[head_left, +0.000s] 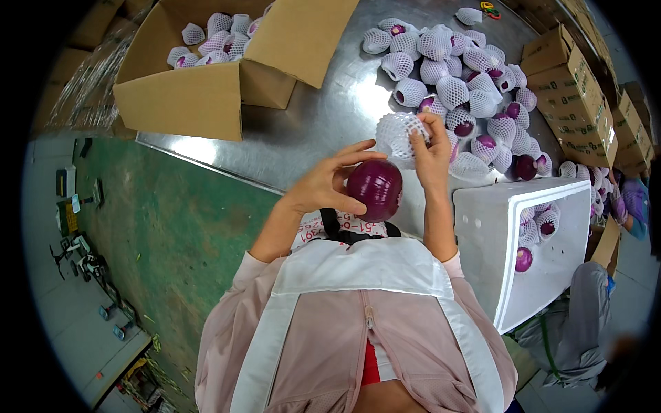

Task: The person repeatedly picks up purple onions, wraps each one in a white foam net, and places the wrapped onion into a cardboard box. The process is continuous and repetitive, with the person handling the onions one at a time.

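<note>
My left hand (329,182) is closed around a glossy purple red onion (376,191), thumb below and fingers above. The onion has no net on it. Just above and to the right of it, my right hand (430,151) pinches an empty white foam net sleeve (399,135) by its right side. Sleeve and onion are close together, in front of my apron (365,265). Past my right hand, a pile of net-wrapped red onions (452,91) lies on the metal table (330,117).
An open cardboard box (175,96) holding wrapped onions stands at the far left of the table. At my right, a white foam box (482,234) lies tilted, several onions inside. Stacked cartons (571,103) line the right side, where another person (585,303) is partly visible.
</note>
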Tool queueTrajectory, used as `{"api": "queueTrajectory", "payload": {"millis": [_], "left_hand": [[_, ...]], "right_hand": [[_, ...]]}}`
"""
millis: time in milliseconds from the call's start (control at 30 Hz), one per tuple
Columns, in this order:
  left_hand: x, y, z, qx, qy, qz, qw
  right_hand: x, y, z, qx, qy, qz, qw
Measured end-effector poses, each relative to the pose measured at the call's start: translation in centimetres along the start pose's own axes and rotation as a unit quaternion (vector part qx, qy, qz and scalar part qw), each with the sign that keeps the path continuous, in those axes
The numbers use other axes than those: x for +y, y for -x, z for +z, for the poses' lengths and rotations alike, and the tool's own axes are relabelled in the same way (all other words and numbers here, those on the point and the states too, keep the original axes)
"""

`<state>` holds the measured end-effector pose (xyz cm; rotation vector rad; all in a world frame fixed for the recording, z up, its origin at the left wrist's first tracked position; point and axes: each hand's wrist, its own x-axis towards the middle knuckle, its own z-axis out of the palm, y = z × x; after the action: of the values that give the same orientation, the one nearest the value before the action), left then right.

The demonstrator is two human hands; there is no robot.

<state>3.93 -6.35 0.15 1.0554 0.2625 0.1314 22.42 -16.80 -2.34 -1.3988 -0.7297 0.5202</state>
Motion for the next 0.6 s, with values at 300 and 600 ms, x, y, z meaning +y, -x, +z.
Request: {"api": "queueTrajectory", "payload": {"millis": [300, 600], "left_hand": [[0.3, -0.2, -0.2, -0.043, 0.018, -0.048, 0.998], [0.1, -0.1, -0.5, -0.082, 0.077, -0.041, 0.993]], "right_hand": [[0.5, -0.1, 0.6, -0.014, -0.028, -0.018, 0.999], [0.1, 0.0, -0.1, -0.032, -0.051, 0.090, 0.994]]}}
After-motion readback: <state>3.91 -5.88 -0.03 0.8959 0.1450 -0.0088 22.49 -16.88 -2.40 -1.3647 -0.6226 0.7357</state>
